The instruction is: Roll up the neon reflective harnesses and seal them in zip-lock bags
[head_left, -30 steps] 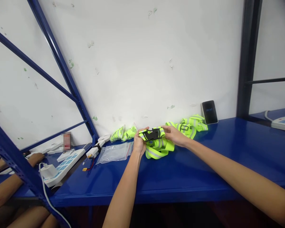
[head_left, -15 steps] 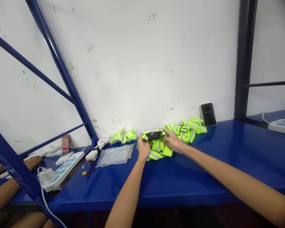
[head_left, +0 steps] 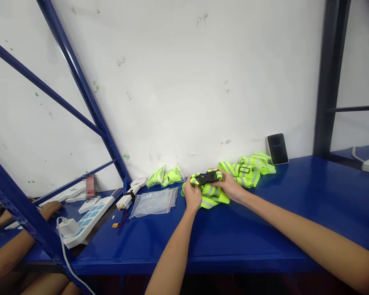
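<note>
Between my two hands is a neon-yellow reflective belt (head_left: 213,200) with grey stripes and a black plastic buckle (head_left: 206,177). My left hand (head_left: 193,194) is closed on the strap at the buckle's left end. At its right end, my right hand (head_left: 230,186) grips the strap, its fingers partly hidden behind. The buckle's two halves look joined. Loose folds of the belt hang under the buckle to the tabletop. Just beyond my right hand lie more crumpled reflective belts (head_left: 250,170), one showing a black slider.
On the blue table (head_left: 264,229) are clear zip bags (head_left: 153,202), bagged yellow belts (head_left: 164,176), a white handheld fan (head_left: 130,194) with wires, and a clock-like display (head_left: 277,148). Left, past a blue post, are a power strip (head_left: 90,221) and another person's arm (head_left: 15,250).
The view has shifted slightly, so everything sits a little further right. Both hands keep their hold on the belt, and the buckle appears slightly more tilted.
</note>
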Demonstrator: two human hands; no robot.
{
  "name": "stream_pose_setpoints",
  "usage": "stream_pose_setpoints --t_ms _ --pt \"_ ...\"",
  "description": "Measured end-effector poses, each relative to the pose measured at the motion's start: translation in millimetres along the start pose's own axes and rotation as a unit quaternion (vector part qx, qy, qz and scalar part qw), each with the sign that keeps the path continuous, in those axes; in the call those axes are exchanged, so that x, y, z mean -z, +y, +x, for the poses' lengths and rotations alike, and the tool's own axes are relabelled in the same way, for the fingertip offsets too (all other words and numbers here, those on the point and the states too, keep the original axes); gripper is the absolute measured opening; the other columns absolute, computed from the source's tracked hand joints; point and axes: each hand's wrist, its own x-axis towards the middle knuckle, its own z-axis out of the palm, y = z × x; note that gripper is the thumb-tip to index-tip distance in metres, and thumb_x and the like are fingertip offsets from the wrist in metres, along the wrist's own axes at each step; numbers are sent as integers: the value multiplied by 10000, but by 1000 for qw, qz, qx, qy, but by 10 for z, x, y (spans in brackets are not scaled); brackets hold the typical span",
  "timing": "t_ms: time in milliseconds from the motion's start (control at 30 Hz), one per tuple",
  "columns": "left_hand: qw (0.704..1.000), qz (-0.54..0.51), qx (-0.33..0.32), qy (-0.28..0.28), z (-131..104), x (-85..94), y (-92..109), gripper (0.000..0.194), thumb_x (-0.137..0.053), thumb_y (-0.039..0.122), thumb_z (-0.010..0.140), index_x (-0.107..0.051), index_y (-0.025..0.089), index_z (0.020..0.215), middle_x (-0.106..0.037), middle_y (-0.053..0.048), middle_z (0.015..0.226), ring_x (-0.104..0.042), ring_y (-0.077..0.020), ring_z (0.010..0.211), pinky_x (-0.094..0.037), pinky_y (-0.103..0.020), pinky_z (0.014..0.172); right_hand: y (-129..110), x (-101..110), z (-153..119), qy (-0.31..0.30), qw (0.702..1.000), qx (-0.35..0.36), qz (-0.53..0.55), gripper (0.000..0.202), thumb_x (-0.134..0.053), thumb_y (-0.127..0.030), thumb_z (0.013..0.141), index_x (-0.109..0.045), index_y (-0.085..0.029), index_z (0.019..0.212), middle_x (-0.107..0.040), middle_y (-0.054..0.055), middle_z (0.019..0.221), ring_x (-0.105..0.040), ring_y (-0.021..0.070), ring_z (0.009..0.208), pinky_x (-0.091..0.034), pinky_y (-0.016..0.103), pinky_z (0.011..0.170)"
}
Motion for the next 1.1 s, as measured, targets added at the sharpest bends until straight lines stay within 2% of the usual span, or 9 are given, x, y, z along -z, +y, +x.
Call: stream_pose_setpoints --t_ms 167,300,367,467,533,667,767,967,1100 --pt "994 -47 5 -101 -64 -16 140 220 -560 217 810 -621 177 1019 -666 -78 1019 -591 -237 993 -431 -350 933 53 42 38 59 993 17 -98 369 -705 -203 596 -656 -188 962 -721 49 923 -643 251 893 -503 391 850" --pt "976 -107 33 -187 -122 -8 178 344 -623 285 809 -583 202 1141 -629 -59 1153 -520 -240 1160 -351 -357 1045 83 114 7 115 961 89 -234 297 -548 -146 645 -673 -166 913 -729 72 906 -646 256 862 -507 370 800" --pt "970 -126 63 -200 -134 -6 175 367 -615 335 830 -573 206 1171 -619 -59 1179 -486 -246 1217 -308 -367 1084 108 141 -12 122 942 116 -292 335 -507 -125 659 -673 -167 946 -726 74 917 -643 255 857 -503 362 788" --pt "967 -137 115 -180 -120 -18 153 378 -634 361 825 -586 208 1167 -613 -64 1208 -423 -254 1295 -247 -370 1129 154 174 -29 109 919 130 -356 349 -476 -109 691 -646 -177 988 -706 80 930 -633 264 867 -497 381 798" --pt "958 -167 145 -183 -94 -33 129 413 -683 339 784 -586 212 1165 -620 -67 1212 -446 -259 1284 -282 -378 1118 173 196 -32 84 914 128 -376 356 -460 -113 728 -608 -184 1044 -686 86 956 -624 270 901 -489 407 834" --pt "925 -270 184 -197 -29 -46 83 457 -754 307 707 -589 209 1122 -675 -66 1118 -615 -256 1077 -442 -409 987 108 241 -32 -29 934 108 -340 449 -452 -160 815 -478 -203 1261 -614 86 1178 -585 254 1056 -445 441 961" --pt "920 -298 181 -179 13 -28 81 433 -786 282 670 -611 192 1056 -691 -64 1074 -647 -235 1007 -478 -377 937 -37 250 -39 -105 952 87 -275 522 -507 -259 853 -400 -222 1363 -513 84 1352 -497 259 1226 -380 436 1057" --pt "929 -320 158 -94 63 18 85 414 -781 223 649 -613 220 1027 -676 -40 1093 -632 -187 1056 -460 -329 958 -344 180 -124 -151 967 -16 -203 943 -735 -411 718 -226 -232 1491 -355 117 1503 -351 316 1367 -325 452 1104" --pt "939 -296 164 -56 78 22 41 220 -745 160 580 -587 174 733 -678 -28 981 -668 -191 931 -502 -324 851 -350 143 -177 -123 974 -56 -185 777 -671 -456 781 -336 -304 1466 -434 79 1455 -433 326 1308 -385 476 1049"
